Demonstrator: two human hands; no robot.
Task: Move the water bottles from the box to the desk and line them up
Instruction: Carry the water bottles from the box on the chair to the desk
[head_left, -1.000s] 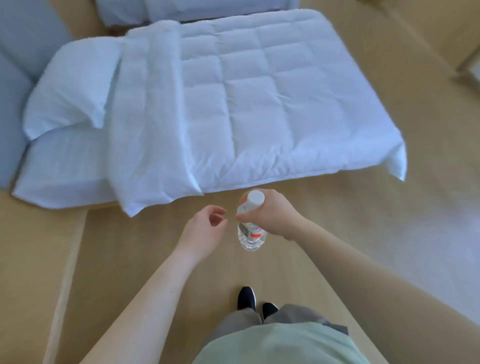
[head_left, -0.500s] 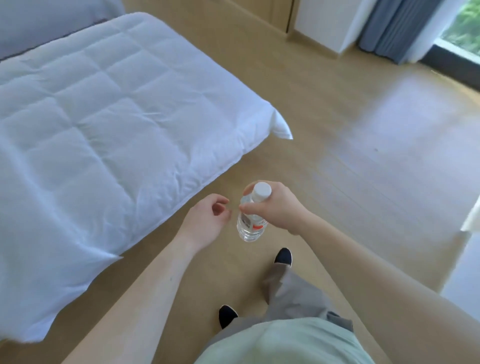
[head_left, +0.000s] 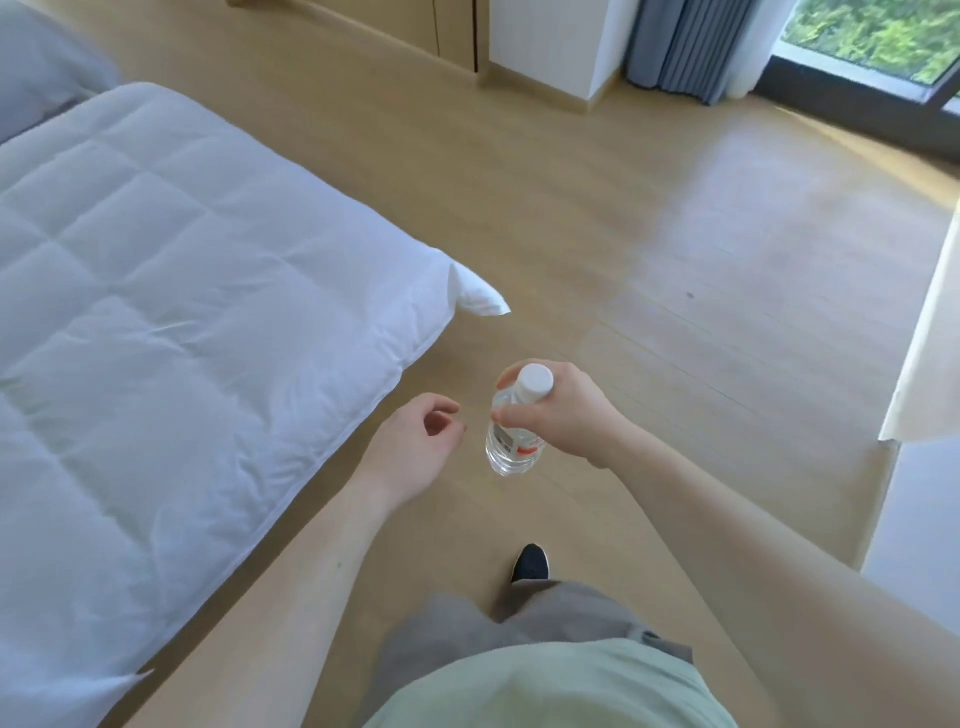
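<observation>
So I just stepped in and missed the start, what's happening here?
A person is standing beside a bed and carrying a water bottle over the wooden floor. The right hand grips it near its white cap, upright. The left hand hangs loosely curled beside it, holding nothing. No box or desk is in view.

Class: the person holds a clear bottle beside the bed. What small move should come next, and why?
Probably keep carrying it onward: the right hand grips the clear white-capped water bottle in mid-air above the wooden floor, the left hand holds nothing, and no desk is clearly in view.
</observation>
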